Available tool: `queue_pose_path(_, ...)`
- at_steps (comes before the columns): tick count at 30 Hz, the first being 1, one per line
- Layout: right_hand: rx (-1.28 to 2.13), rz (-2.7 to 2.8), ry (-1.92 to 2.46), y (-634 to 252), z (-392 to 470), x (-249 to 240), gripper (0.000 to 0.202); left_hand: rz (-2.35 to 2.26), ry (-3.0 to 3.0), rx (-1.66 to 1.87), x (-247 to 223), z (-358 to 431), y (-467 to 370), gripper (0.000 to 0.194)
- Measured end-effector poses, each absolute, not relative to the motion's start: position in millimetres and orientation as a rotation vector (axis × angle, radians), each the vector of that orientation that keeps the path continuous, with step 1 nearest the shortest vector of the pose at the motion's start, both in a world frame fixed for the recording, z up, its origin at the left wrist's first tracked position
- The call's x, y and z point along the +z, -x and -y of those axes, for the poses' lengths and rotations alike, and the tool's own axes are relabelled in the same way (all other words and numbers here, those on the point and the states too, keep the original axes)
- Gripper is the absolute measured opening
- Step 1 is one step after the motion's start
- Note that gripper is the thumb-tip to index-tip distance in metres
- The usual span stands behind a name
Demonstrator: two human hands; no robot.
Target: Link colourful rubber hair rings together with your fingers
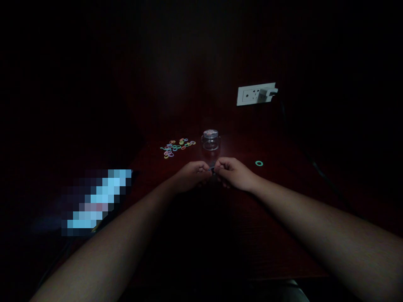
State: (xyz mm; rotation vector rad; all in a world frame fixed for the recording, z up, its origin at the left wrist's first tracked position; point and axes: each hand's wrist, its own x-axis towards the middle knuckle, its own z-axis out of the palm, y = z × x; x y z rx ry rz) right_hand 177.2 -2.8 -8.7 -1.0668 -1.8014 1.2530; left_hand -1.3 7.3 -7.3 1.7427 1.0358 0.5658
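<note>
Over the dark red table, my left hand (197, 175) and my right hand (231, 171) meet with their fingertips nearly touching. Both are closed in a pinch on a small grey-blue piece (212, 168), mostly hidden by the fingers; its kind is not clear. Just beyond them stands a clear jar (210, 144) with a patterned lid (210, 133). A loose cluster of small coloured bands (176, 147) lies to the left of the jar. To the right of my right hand, a single green ring (259, 163) rests flat on the table.
On the left is a bright, pixelated screen (100, 201). A white wall socket (248, 96) holds a plug (271, 92) at the back right, with a dark cable (317, 169) running down the right side. The surroundings are very dark.
</note>
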Motion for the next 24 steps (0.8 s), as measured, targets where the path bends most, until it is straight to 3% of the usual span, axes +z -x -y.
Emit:
queue_pose_path(16,1.171,1.722,1.110,-175.9,1.4,-9.9,0.010,-1.028,-1.717,0.536,-2.8,-4.6,0.0,0.022)
queue_pose_path(24,1.190,1.956,1.057,-178.9,4.0,-6.3,0.012,-1.039,-1.730,0.556,-3.5,-4.7,0.2,0.022)
